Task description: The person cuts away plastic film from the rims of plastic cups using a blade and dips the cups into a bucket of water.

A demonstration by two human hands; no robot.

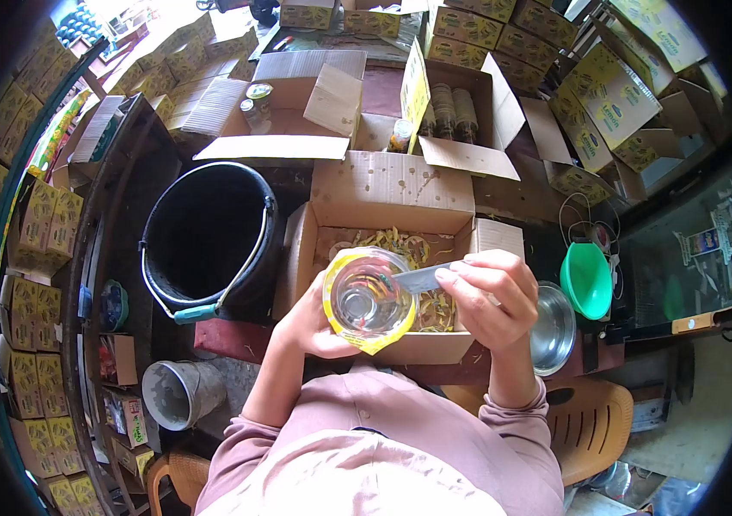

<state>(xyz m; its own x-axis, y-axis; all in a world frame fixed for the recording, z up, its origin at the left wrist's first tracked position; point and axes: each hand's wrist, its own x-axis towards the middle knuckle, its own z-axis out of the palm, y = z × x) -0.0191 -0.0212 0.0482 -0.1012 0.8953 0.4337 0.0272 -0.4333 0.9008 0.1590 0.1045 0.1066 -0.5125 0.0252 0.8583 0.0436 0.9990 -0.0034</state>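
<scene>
My left hand (307, 325) is wrapped round a clear plastic cup (361, 305), its open mouth tilted towards me. Jagged yellow film edges the cup's rim. Between the thumb and fingers of my right hand (497, 297) is a knife (423, 279) with a flat grey blade, whose tip reaches over the cup's right rim. Both hands are above an open cardboard box (390, 185) with water-like spots on its raised flap. Yellow film strips (392, 242) lie inside that box. The contents of the cup, if any, are hard to make out.
Left of the box stands a black bucket (155, 249) with a wire handle; a grey bucket (172, 396) is lower. To the right are a metal bowl (553, 331) and a green basin (587, 279). Behind, two open cartons (284, 120) (478, 159) hold cups. Stacked yellow boxes (602, 103) surround the workplace.
</scene>
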